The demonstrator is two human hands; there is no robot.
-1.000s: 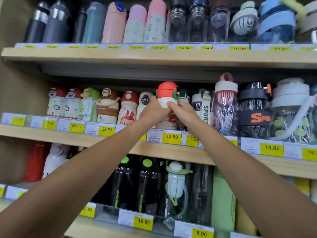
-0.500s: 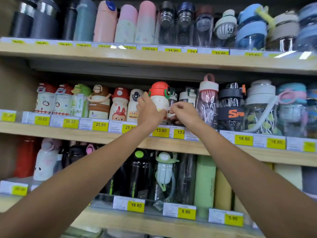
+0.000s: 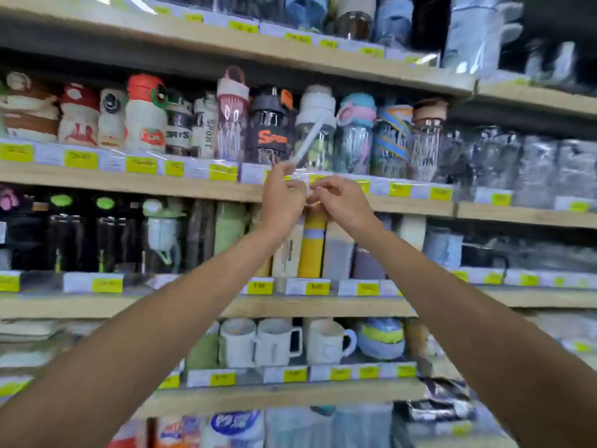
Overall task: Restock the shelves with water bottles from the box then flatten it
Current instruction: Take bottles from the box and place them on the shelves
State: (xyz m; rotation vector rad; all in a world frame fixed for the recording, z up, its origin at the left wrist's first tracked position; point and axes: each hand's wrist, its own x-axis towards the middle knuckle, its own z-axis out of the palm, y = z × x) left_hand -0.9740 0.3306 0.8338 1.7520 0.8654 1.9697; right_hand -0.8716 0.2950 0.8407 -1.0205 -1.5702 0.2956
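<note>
Since half a second ago: both hands have left the red-capped bottle (image 3: 145,121) and slid right along the middle shelf (image 3: 129,182). That bottle now stands alone in the row at upper left of frame, upright, cap up.

Centre of frame: left hand (image 3: 281,202) raised in front of the shelf's label edge, fingertips bunched and pointing up. They meet or nearly meet the lower end of a white strap (image 3: 307,143). Motion blur; cannot tell if it pinches the strap or only touches it.

Just above and slightly right: clear bottle with white lid (image 3: 315,137), upright, long axis vertical, lid up. Its strap slants down and left towards the left fingertips.

Right of that: right hand (image 3: 340,203), close beside the left, fingers curled at the label edge. Whether it grips anything cannot be told.

Judgement: left hand is nearer the strap; any straightening goes up and back. Box not in view.
</note>
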